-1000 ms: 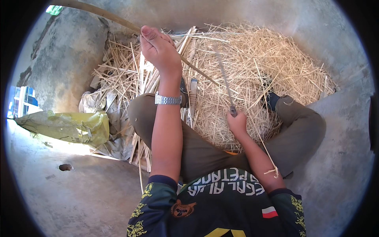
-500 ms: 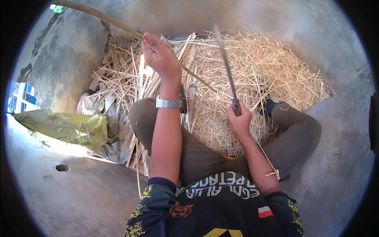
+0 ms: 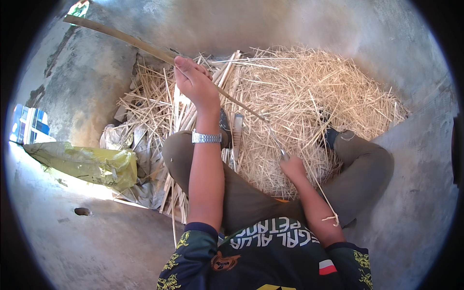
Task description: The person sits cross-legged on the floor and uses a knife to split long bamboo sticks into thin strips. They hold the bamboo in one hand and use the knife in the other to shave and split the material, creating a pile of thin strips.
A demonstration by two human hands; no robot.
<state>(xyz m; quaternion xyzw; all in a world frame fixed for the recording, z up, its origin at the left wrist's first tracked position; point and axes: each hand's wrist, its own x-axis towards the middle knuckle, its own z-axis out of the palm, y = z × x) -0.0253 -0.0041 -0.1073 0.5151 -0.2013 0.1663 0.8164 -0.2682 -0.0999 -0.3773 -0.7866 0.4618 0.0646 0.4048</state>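
My left hand (image 3: 195,86), raised at the upper left with a metal watch on its wrist, is closed around a long bamboo strip (image 3: 123,39). The strip's far end reaches toward the upper left, and its thinner end slants down to the right over the shavings. In my right hand (image 3: 293,168), closed around the handle, is a knife (image 3: 276,139). Its blade is seen nearly edge-on and points up toward the strip's lower end. Whether blade and strip touch, I cannot tell.
A heap of bamboo shavings (image 3: 309,92) spreads between my bent legs and the concrete wall (image 3: 270,26). Split bamboo pieces lie to its left, near a yellow plastic sack (image 3: 111,166). A light-coloured wooden piece (image 3: 238,126) rests beside my left foot. The floor has a hole (image 3: 83,211).
The knife has swung from pointing upward to a lower angle near the strip's end, and my right hand has moved down. My left hand and the strip sit slightly lower in view.
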